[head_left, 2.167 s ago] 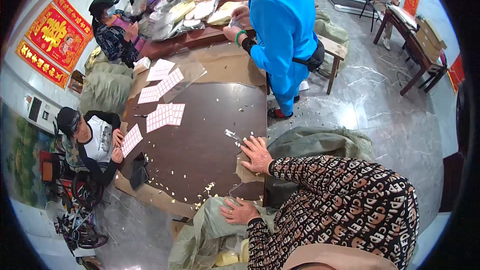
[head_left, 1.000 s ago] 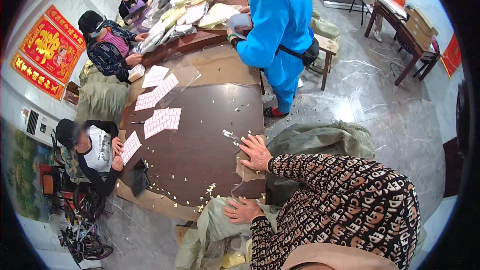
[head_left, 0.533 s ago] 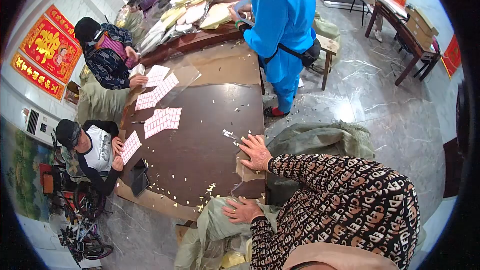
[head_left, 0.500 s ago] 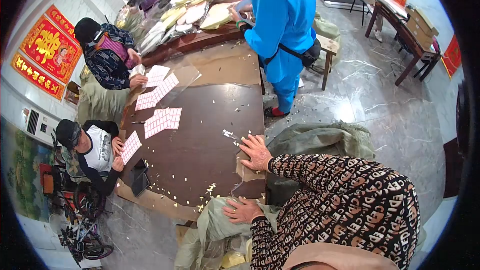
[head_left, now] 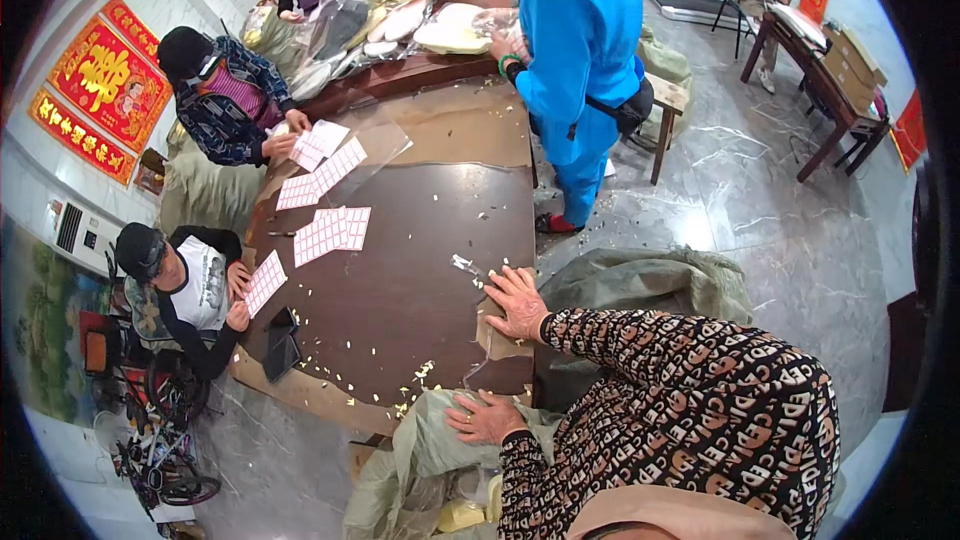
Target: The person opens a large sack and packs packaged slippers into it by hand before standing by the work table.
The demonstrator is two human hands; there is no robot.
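My right hand (head_left: 517, 306) lies palm down with fingers spread on the near edge of the dark brown table (head_left: 400, 230), over torn brown cardboard. Just beyond its fingertips is a small clear plastic piece (head_left: 466, 265). My left hand (head_left: 486, 418), with a ring on one finger, rests flat and spread on a grey-green woven sack (head_left: 430, 445). Yellow pieces (head_left: 462, 515) show in the sack's opening. Neither hand holds anything. Small pale scraps (head_left: 425, 372) are scattered on the table near the sack.
Across the table, two seated people handle white sheets with red grids (head_left: 266, 283). A black phone-like object (head_left: 282, 340) lies by one. A person in blue (head_left: 580, 50) stands beside piled bagged insole-like pieces (head_left: 450, 28). Another sack (head_left: 640, 285) and a wooden stool (head_left: 662, 95) stand nearby.
The view has shifted slightly. My hands stay in place. The person in the dark patterned jacket has moved their hands onto the sheets, and the person behind the pile has raised an arm.
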